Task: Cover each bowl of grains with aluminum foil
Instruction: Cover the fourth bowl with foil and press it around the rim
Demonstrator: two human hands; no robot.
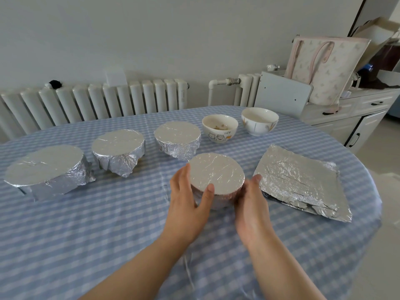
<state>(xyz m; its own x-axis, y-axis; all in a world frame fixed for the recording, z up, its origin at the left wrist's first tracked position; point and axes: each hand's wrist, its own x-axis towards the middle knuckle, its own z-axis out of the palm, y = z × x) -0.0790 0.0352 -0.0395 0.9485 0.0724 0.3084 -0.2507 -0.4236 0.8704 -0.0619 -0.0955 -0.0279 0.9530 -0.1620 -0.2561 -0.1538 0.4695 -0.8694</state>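
Observation:
A foil-covered bowl (216,172) stands in front of me on the checked tablecloth. My left hand (188,195) cups its left side, thumb on the rim. My right hand (251,198) presses against its right side. Three more foil-covered bowls sit to the left: a near-left one (45,165), a middle one (118,144) and one behind the held bowl (177,133). Two uncovered bowls stand at the back: one with a cat drawing (219,128) holding some grains, and a white one (259,120). Loose foil sheets (300,180) lie flat at the right.
The round table (86,234) has a blue checked cloth; its edge curves away at the right. A radiator runs along the wall behind. A cabinet (357,111) with a tote bag (324,68) on it stands at the back right.

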